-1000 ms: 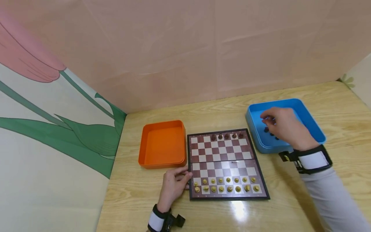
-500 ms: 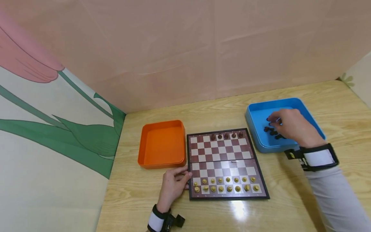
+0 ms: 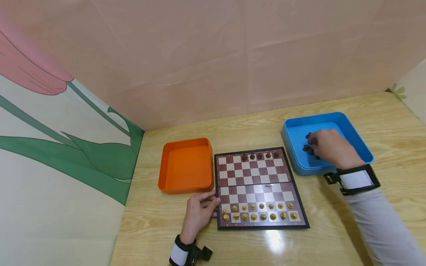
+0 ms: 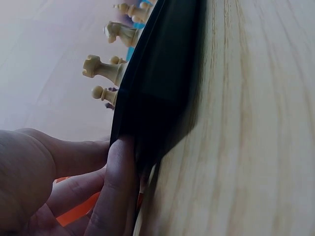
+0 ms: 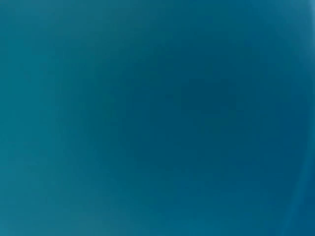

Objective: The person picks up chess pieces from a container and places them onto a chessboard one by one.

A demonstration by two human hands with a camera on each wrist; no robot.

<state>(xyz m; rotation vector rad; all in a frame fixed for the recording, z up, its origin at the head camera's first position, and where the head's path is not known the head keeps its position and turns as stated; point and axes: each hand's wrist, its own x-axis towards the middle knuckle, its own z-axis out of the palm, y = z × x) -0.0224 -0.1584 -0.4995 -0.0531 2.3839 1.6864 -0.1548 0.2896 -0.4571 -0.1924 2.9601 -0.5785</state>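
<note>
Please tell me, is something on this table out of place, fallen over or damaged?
Nothing stands out. The chessboard lies flat and square between the orange tray and the blue tray. The pale pieces stand upright in two tidy rows, and five dark pieces stand along the far edge.

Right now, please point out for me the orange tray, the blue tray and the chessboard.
orange tray (image 3: 186,147): head view, on its far inner wall.
blue tray (image 3: 353,133): head view, on its right inner wall.
chessboard (image 3: 253,177): head view, on a bare square near its middle.
</note>
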